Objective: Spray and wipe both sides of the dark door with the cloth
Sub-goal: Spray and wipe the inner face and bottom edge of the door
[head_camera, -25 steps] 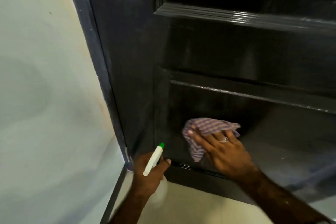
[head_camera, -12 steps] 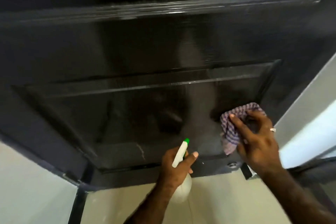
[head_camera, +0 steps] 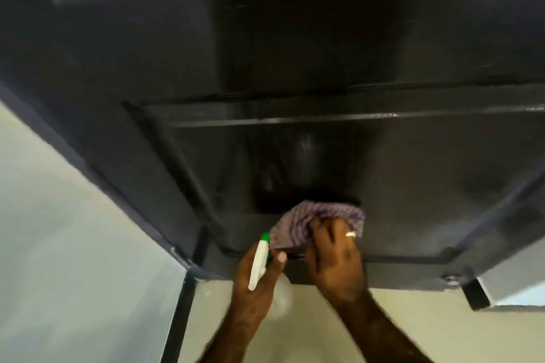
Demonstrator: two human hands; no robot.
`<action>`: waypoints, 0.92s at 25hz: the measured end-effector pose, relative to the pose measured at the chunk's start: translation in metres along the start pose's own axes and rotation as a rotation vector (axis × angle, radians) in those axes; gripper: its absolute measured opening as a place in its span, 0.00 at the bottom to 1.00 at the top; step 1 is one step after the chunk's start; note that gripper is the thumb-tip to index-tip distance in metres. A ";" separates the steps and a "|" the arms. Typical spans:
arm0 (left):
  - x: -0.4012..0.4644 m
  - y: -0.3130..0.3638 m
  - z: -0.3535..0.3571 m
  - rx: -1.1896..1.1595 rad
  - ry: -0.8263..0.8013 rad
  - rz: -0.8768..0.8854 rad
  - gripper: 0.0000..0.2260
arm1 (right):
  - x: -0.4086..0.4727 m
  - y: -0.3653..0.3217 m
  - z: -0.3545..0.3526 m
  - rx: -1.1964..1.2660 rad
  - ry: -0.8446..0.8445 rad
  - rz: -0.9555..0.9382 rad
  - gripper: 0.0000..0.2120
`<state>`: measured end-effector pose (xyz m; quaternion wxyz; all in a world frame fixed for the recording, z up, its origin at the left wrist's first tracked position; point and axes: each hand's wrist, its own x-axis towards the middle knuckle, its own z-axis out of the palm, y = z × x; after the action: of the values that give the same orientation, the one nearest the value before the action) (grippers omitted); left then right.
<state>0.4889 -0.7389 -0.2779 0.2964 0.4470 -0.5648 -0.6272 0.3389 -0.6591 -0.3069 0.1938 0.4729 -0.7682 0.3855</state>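
Note:
The dark panelled door [head_camera: 295, 53] fills most of the head view. A purple checked cloth [head_camera: 298, 222] lies bunched against the bottom of its lower recessed panel. My right hand [head_camera: 336, 256] holds the cloth against the door, fingers over its lower right part; a ring shows on one finger. Just left of it, my left hand [head_camera: 256, 280] grips a white spray bottle [head_camera: 259, 259] with a green nozzle tip that points up toward the door. The bottle's body is partly hidden behind my palm.
A pale wall [head_camera: 59, 230] stands to the left of the door's edge, with a black skirting strip [head_camera: 180, 309] running down to the light floor [head_camera: 309, 333]. At the lower right a white wall corner [head_camera: 513, 280] with black trim meets the door.
My right hand has swept the cloth from the panel's right corner leftward to its middle bottom, close to the spray bottle. The view has shifted left; my left hand keeps its grip.

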 end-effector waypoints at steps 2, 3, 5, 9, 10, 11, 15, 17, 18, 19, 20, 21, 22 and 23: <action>0.005 -0.012 -0.028 0.012 0.072 -0.038 0.16 | -0.004 0.000 0.005 -0.075 -0.168 -0.121 0.12; 0.007 -0.022 -0.042 0.001 0.100 -0.053 0.15 | 0.005 -0.004 0.003 -0.087 -0.194 -0.158 0.12; 0.014 -0.049 -0.061 0.008 0.116 -0.055 0.15 | 0.036 -0.029 -0.002 -0.063 -0.098 -0.228 0.12; 0.030 -0.126 -0.080 0.069 0.136 0.117 0.10 | 0.081 -0.074 0.019 -0.109 0.138 -0.347 0.09; 0.036 -0.144 -0.080 0.097 0.148 0.174 0.12 | 0.066 -0.070 0.036 -0.201 0.051 -0.426 0.09; 0.044 -0.163 -0.080 0.123 0.157 0.222 0.13 | 0.041 -0.060 0.055 -0.269 -0.090 -0.502 0.11; 0.075 -0.234 -0.073 0.130 0.180 0.305 0.17 | -0.005 -0.027 0.079 -0.283 -0.309 -0.580 0.13; 0.076 -0.265 -0.067 0.123 0.213 0.280 0.20 | 0.029 -0.063 0.066 -0.263 -0.129 -0.593 0.15; 0.075 -0.276 -0.064 0.141 0.211 0.279 0.22 | 0.056 -0.090 0.057 -0.241 -0.009 -0.582 0.15; 0.074 -0.285 -0.060 0.161 0.199 0.302 0.21 | 0.083 -0.113 0.051 -0.201 0.105 -0.582 0.14; 0.075 -0.289 -0.055 0.187 0.182 0.337 0.19 | 0.105 -0.127 0.051 -0.168 0.185 -0.583 0.13; 0.076 -0.291 -0.051 0.218 0.161 0.376 0.18 | 0.114 -0.130 0.058 -0.171 0.220 -0.606 0.12; 0.079 -0.293 -0.048 0.250 0.149 0.402 0.17 | 0.112 -0.124 0.068 -0.202 0.206 -0.659 0.13; 0.080 -0.297 -0.047 0.271 0.146 0.422 0.17 | 0.098 -0.109 0.079 -0.247 0.125 -0.741 0.15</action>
<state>0.5368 -0.7747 -0.5828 0.3979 0.3990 -0.7014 -0.4365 0.3931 -0.8043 -0.2472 0.4219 0.6669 -0.5726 0.2221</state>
